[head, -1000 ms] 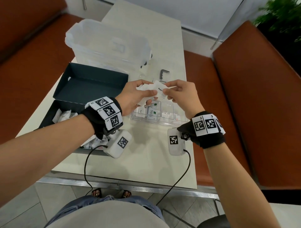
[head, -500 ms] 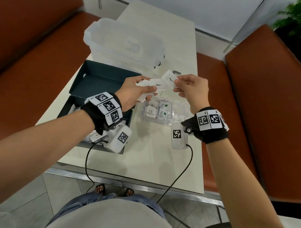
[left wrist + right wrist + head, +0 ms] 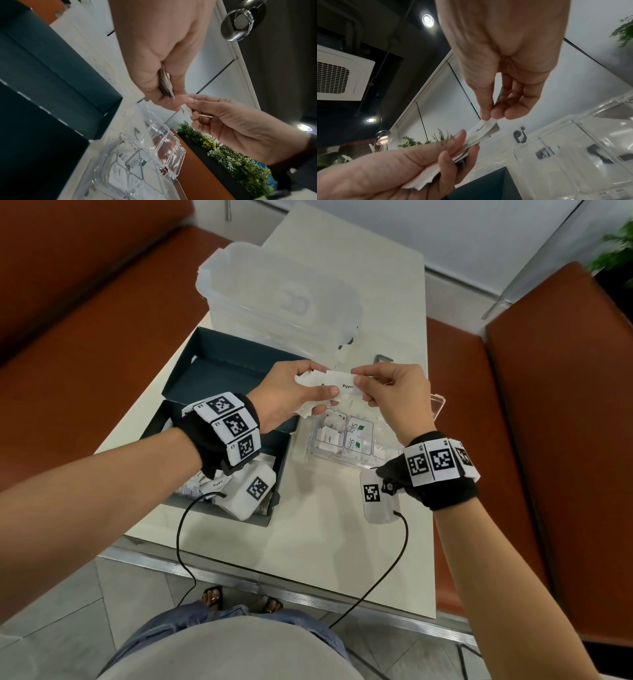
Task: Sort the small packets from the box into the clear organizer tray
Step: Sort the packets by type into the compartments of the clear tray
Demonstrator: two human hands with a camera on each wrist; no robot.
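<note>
Our left hand (image 3: 291, 398) grips small white paper packets (image 3: 313, 397) above clear plastic organizer tray (image 3: 342, 440); right hand (image 3: 394, 392) pinches top pepper packet (image 3: 344, 385). Next we peel it free, drop into matching compartment.

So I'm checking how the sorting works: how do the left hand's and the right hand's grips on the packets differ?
The left hand clamps a small stack of white packets between thumb and fingers; the right hand pinches only the corner of the top Pepper packet with thumb and fingertip. The left grip covers much of the stack; the right touches an edge. Both hover above the clear organizer tray.
</note>
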